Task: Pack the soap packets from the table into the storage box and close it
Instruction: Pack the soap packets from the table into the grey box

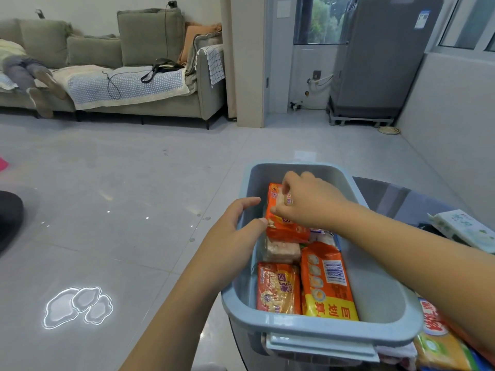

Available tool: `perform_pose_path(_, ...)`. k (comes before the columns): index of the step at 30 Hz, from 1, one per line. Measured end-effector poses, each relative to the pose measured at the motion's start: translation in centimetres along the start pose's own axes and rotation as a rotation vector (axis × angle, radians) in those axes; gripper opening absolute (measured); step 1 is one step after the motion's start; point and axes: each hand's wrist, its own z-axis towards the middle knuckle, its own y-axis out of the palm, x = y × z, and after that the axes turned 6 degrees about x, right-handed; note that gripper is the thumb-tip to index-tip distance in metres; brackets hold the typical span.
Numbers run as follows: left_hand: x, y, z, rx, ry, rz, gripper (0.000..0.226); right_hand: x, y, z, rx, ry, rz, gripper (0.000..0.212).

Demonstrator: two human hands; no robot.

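A light blue storage box [380, 298] stands open on a dark glass table, with several orange soap packets inside. My right hand [308, 199] reaches into the far end and grips an orange soap packet [284, 228] that stands on edge against the left wall. My left hand [235, 226] rests on the box's left rim, thumb touching that same packet. Two more packets lie flat at the near end: an orange one [278, 287] and an orange-yellow one [326, 282]. A pale packet [281, 251] lies between them and the held one.
Outside the box, a yellow-green packet [439, 344] with red lettering lies at the lower right. A white-green pack [466, 228] sits on the glass table [396, 199] to the right. Grey tiled floor spreads left; a sofa and a covered appliance stand far back.
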Motion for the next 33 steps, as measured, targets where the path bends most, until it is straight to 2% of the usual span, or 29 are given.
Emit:
perform_pose_path(2,0.0,0.1,0.0,0.001,-0.004,-0.001,0.039,0.0,0.5,0.6,-0.132,0.102,-0.011,0.063)
perform_pose_path(4,-0.1,0.1,0.1,0.001,-0.005,-0.002,0.039,-0.1,0.9,1.4,-0.252,0.163,0.072,0.069)
perform_pose_path(10,-0.2,-0.1,0.2,-0.004,-0.014,0.012,0.038,-0.2,0.7,2.4,-0.253,0.320,0.352,0.080)
perform_pose_path(13,-0.2,0.0,0.1,-0.005,-0.019,0.004,0.036,-0.6,0.7,1.8,-0.397,0.303,0.340,0.091)
perform_pose_path(15,-0.2,0.0,0.1,-0.004,-0.033,-0.012,0.037,-1.2,0.7,1.0,-0.499,0.261,0.360,0.084)
perform_pose_path(18,-0.1,0.0,0.1,0.010,-0.051,-0.011,0.036,-1.4,0.3,0.0,-0.586,0.203,0.426,0.056)
perform_pose_path(21,-0.1,0.1,0.1,0.015,-0.038,-0.012,0.036,-1.0,-0.1,-0.8,-0.659,0.176,0.452,0.040)
perform_pose_path(26,-0.1,0.1,0.1,0.022,-0.009,0.028,0.037,-1.2,0.0,-1.2,-0.805,0.108,0.408,0.031)
perform_pose_path(33,0.0,0.1,0.1,0.007,0.000,0.046,0.038,-1.1,0.2,-1.3,-0.772,-0.005,0.143,0.026)
